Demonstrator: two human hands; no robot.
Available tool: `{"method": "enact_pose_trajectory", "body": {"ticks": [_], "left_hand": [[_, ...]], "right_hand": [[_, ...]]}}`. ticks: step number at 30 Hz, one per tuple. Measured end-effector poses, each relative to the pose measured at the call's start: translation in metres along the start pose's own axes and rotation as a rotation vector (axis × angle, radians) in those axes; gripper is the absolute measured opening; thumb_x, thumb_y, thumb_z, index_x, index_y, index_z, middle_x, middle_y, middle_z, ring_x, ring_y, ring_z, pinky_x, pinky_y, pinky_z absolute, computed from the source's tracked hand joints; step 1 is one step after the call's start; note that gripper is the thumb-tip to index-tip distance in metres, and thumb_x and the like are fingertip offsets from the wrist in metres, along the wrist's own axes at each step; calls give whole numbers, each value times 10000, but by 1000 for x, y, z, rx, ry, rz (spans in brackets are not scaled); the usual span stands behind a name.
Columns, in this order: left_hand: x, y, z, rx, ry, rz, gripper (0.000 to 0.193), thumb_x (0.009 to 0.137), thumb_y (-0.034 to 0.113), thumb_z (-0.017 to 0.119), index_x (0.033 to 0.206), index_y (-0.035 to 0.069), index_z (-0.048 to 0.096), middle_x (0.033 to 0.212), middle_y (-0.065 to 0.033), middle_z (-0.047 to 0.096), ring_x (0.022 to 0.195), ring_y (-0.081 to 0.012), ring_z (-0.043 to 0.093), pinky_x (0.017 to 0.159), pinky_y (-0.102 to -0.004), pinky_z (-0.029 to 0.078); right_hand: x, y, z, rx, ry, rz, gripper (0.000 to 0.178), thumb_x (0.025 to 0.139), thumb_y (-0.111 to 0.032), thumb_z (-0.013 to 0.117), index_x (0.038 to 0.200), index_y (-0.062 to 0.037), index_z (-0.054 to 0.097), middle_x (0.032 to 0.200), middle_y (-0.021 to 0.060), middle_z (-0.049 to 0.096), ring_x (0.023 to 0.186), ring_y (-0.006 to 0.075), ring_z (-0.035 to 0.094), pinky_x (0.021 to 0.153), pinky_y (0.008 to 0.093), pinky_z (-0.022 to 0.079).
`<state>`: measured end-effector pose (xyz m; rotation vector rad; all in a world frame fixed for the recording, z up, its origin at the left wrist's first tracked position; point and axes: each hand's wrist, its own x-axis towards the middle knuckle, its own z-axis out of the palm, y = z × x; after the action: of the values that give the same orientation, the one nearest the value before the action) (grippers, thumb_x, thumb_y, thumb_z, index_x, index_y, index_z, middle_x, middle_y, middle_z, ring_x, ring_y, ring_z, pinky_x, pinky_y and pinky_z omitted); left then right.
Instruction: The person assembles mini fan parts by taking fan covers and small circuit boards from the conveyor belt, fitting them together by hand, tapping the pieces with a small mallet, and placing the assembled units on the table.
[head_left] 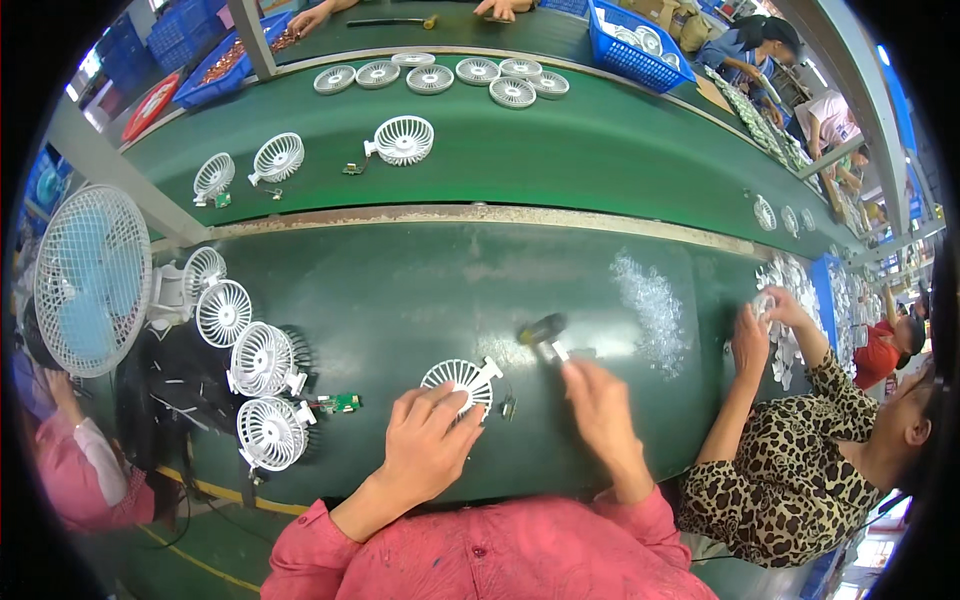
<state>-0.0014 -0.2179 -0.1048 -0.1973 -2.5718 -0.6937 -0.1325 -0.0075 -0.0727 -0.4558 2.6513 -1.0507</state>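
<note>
A round white fan cage (462,372) lies on the green work table in front of me. My left hand (428,440) grips its near side, fingers spread over the ribs and pressing it against the surface. A small circuit part on a wire (508,407) sits just right of the cage. With my right hand (603,408) I hold a hammer (544,331) by its handle, its dark head raised slightly right of the cage and a little blurred. Several white fan cages (262,360) stand in a row to the left, one with a green circuit board (346,403) attached.
Small clear plastic pieces (650,310) are scattered right of the hammer. A co-worker in a leopard-print top (800,450) handles white parts at the right. A conveyor belt (560,165) carrying more cages runs beyond the table. A desk fan (92,282) stands at the left.
</note>
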Motion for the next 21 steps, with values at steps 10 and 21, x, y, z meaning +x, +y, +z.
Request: {"method": "enact_pose_trajectory", "body": {"ticks": [10, 21], "left_hand": [[-1, -6, 4, -131, 106, 44, 344, 803, 198, 706, 1073, -3, 634, 1072, -131, 578, 987, -292, 583, 773, -417, 434], [-11, -14, 2, -175, 106, -31, 339, 830, 170, 689, 1101, -16, 603, 1128, -127, 561, 1031, -275, 540, 849, -417, 419]], "right_hand": [[85, 114, -53, -274, 435, -57, 281, 933, -170, 661, 1121, 38, 648, 938, 175, 691, 844, 249, 632, 797, 359, 499], [118, 126, -31, -567, 388, -193, 285, 990, -192, 569, 1091, 72, 605, 961, 243, 605, 868, 421, 580, 772, 439, 454]]}}
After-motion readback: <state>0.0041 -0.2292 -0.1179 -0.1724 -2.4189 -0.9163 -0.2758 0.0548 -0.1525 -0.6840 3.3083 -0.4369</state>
